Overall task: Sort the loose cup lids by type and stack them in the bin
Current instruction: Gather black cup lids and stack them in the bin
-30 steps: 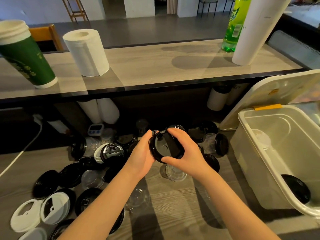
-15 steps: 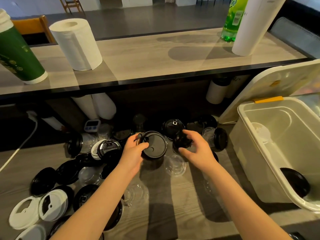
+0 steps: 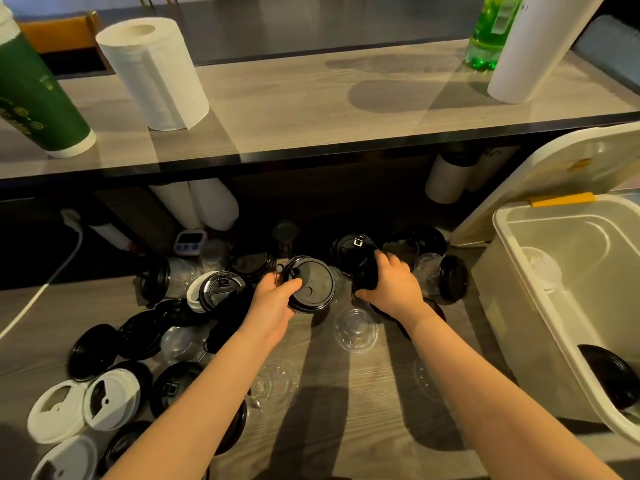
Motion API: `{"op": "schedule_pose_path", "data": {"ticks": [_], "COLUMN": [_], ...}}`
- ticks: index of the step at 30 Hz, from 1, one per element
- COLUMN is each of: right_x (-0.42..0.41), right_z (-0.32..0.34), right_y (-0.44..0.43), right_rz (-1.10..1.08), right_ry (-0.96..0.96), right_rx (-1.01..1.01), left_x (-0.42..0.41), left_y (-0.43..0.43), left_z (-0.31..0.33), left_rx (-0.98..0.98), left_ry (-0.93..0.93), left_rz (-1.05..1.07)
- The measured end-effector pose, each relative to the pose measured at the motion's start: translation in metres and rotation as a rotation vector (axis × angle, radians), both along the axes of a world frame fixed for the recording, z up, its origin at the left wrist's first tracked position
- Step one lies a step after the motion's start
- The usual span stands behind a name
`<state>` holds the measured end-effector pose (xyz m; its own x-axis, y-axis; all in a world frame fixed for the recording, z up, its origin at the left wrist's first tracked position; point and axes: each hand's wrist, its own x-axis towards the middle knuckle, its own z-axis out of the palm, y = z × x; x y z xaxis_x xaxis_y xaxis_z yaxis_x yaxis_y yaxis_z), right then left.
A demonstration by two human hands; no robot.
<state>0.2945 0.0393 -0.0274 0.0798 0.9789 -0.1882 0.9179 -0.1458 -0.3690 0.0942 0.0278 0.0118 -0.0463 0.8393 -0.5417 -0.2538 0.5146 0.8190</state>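
My left hand point(image 3: 273, 299) holds a black sip lid point(image 3: 313, 284) by its left rim, just above the wooden counter. My right hand point(image 3: 391, 285) grips a smaller black lid point(image 3: 365, 277) next to another black lid point(image 3: 353, 249) at the back. Loose black lids point(image 3: 93, 351), clear dome lids point(image 3: 355, 329) and white lids point(image 3: 112, 400) lie scattered across the counter to the left and between my arms. The white bin point(image 3: 519, 306) stands open at the right, with a black lid point(image 3: 609, 379) and a clear lid point(image 3: 540, 268) inside.
A raised shelf point(image 3: 311, 98) runs across the back with a paper towel roll point(image 3: 156, 71), a green cup point(image 3: 38, 98), a green bottle point(image 3: 488, 32) and a white roll point(image 3: 533, 46). The bin's cover point(image 3: 554, 171) leans behind it. A small timer point(image 3: 189, 242) and a white cable point(image 3: 45, 282) sit at left.
My hands came apart: the left kept the large black lid and lowered it, while the right reached back right and took hold of a smaller black lid.
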Motion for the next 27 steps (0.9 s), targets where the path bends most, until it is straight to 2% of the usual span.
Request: {"op": "schedule_pose_path", "data": {"ticks": [6, 13, 16, 18, 20, 24, 27], "right_x": [0.008, 0.010, -0.002, -0.012, -0.024, -0.040, -0.042], "right_z": [0.002, 0.026, 0.042, 0.050, 0.054, 0.053, 0.053], "right_y": [-0.005, -0.032, -0.043, -0.047, -0.048, -0.048, -0.049], "right_rz": [-0.026, -0.110, -0.105, -0.047, 0.025, 0.168, 0.228], "right_ry": [0.120, 0.569, 0.805, 0.884, 0.882, 0.743, 0.646], "right_rx": [0.117, 0.282, 0.280, 0.261, 0.233, 0.210, 0.204], "left_x": [-0.004, 0.003, 0.009, 0.013, 0.015, 0.014, 0.006], "left_y": [-0.002, -0.008, -0.011, -0.013, -0.015, -0.019, -0.023], "left_z": [0.000, 0.006, 0.013, 0.019, 0.025, 0.033, 0.031], "left_rx": [-0.035, -0.068, -0.073, -0.067, -0.050, -0.027, -0.020], "left_ry": [-0.037, -0.108, -0.174, -0.204, -0.224, -0.267, -0.216], "left_rz": [0.029, 0.027, 0.012, -0.031, -0.078, -0.154, -0.175]}}
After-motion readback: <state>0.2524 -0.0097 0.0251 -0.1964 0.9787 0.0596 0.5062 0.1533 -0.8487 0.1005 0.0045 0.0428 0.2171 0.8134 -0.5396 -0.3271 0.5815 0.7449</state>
